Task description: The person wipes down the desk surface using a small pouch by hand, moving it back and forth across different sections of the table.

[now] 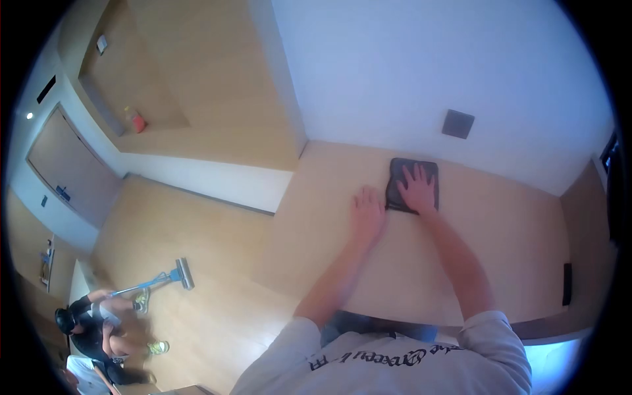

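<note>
A dark grey folded cloth [397, 176] lies flat on the pale wooden tabletop [316, 197], close to the wall. My right hand [419, 189] rests on top of it with the fingers spread, covering its right part. Just left of the cloth, my left hand [368, 209] lies palm down on the bare wood, its fingers stretched out. The left hand's thumb side comes near the cloth's lower left corner; I cannot tell whether they touch.
A dark square wall plate [457, 124] sits above the tabletop. Wooden cabinetry [217, 85] with a niche holding a red bottle [137, 122] stands left. On the floor at lower left, a seated person [92, 329] holds a blue mop [182, 274]. Another person is partly visible beside them.
</note>
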The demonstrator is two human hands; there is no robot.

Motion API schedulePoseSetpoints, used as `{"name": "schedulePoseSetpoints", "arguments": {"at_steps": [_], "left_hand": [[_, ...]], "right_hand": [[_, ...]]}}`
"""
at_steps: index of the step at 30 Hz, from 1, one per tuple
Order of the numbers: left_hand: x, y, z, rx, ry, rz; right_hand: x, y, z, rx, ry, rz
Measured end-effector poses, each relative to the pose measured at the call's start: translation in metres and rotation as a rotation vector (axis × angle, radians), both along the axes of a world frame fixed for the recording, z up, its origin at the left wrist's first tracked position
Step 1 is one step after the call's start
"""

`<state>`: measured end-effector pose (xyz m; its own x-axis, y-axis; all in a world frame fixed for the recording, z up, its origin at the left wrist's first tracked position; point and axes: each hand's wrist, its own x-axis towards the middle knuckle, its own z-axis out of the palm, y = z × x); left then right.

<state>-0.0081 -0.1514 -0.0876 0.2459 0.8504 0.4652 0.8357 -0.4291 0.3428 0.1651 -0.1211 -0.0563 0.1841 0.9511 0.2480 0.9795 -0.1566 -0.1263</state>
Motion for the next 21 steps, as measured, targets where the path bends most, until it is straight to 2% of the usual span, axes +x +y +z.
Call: {"name": "schedulePoseSetpoints", "arguments": {"at_steps": [2, 6, 13, 16, 21], "left_hand": [[0.0, 0.007, 0.007, -0.093, -0.088, -0.027], [-0.009, -0.006, 0.025, -0.127, -0.116, -0.089], [-0.018, 0.019, 0.01, -0.142, -0.012, -0.115], [-0.015, 0.024, 0.014, -0.148, -0.009, -0.124], [-0.002, 0.02, 0.026, -0.218, 0.009, -0.155]], "right_hand": [[-0.007, -0.026, -0.003, 0.013, -0.022, 0.083], [-0.035, -0.096, 0.007, 0.048, -0.051, 0.073], [-0.071, -0.167, 0.002, 0.063, -0.034, 0.106], [-0.079, -0.19, -0.002, 0.181, 0.075, 0.179], [-0.07, -0.22, 0.004, 0.117, -0.017, 0.216]]}}
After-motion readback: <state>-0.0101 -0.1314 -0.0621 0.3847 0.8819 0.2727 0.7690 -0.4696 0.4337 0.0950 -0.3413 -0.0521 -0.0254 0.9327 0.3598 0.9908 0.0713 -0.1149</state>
